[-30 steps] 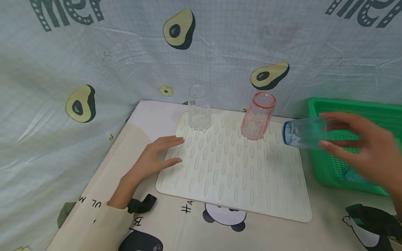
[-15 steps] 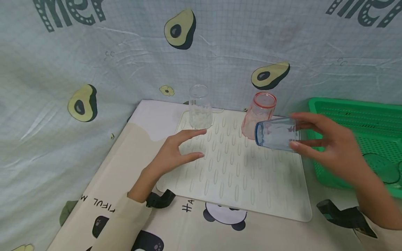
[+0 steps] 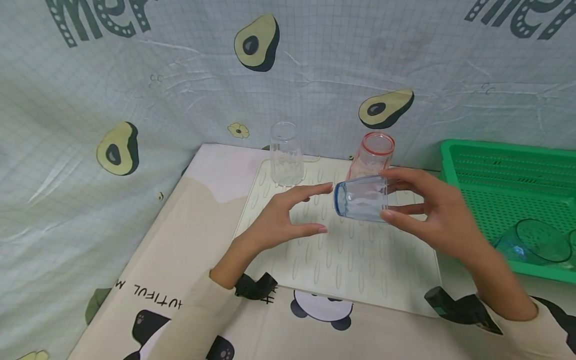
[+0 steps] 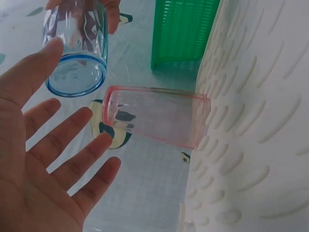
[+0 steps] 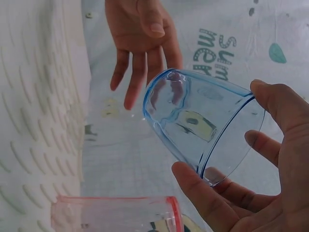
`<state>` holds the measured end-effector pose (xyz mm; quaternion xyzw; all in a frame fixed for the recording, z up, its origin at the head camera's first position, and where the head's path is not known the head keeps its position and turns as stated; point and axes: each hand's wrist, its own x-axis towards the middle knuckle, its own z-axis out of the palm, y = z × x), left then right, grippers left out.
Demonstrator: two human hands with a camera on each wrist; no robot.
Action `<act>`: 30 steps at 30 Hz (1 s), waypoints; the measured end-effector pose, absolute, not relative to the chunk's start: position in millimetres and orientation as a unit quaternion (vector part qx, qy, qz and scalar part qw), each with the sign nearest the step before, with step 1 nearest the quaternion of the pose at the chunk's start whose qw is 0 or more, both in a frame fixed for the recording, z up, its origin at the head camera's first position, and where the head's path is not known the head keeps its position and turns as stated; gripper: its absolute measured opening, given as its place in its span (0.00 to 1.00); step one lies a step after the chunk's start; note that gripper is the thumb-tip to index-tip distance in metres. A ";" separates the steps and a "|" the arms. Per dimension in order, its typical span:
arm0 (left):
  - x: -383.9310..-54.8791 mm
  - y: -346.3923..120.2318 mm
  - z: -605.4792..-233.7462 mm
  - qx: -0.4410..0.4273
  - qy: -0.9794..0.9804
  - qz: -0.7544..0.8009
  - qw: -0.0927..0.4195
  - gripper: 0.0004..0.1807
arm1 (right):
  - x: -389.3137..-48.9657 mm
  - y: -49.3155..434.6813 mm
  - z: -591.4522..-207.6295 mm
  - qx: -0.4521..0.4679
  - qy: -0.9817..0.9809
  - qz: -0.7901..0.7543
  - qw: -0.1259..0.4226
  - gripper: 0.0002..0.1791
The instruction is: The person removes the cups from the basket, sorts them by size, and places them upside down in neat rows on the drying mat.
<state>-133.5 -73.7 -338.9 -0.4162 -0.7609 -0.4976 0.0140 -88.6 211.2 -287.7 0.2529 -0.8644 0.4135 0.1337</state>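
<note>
A clear drinking glass with a blue tint (image 3: 362, 199) lies sideways in the air above the white drying mat (image 3: 315, 272). My right hand (image 3: 436, 212) grips it round the rim, thumb on one side and fingers on the other. Its thick base points left, towards my left hand (image 3: 276, 220). That hand is spread, thumb apart from the fingers, close to the base; in the right wrist view (image 5: 145, 34) no clear contact shows. Behind the blue glass a pink-tinted glass (image 3: 371, 157) stands upside down on the mat, its lower part hidden.
At the mat's back left a colourless glass (image 3: 287, 162) stands upside down. To the right is a green perforated basket (image 3: 468, 200) with a blue-green glass (image 3: 535, 245) lying in it and part of another at the frame edge. A patterned cloth (image 3: 315, 100) hangs behind.
My right hand has carried the blue glass left from over the basket's edge to above the mat. The left hand has moved right, up to its base.
</note>
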 end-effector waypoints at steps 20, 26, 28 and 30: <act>-132.4 -62.6 -338.9 -0.375 -0.762 -0.528 -0.017 0.38 | -89.6 196.5 -294.7 0.310 -0.832 0.451 0.094 0.39; -134.4 -68.6 -334.9 -0.383 -0.765 -0.517 0.001 0.39 | -92.0 196.8 -293.7 0.318 -0.836 0.442 0.073 0.42; -134.9 -70.8 -332.5 -0.387 -0.766 -0.513 0.007 0.39 | -92.1 196.5 -292.7 0.311 -0.840 0.439 0.064 0.44; -135.2 -73.0 -329.8 -0.388 -0.766 -0.512 0.011 0.39 | -92.3 195.8 -291.7 0.307 -0.845 0.434 0.052 0.45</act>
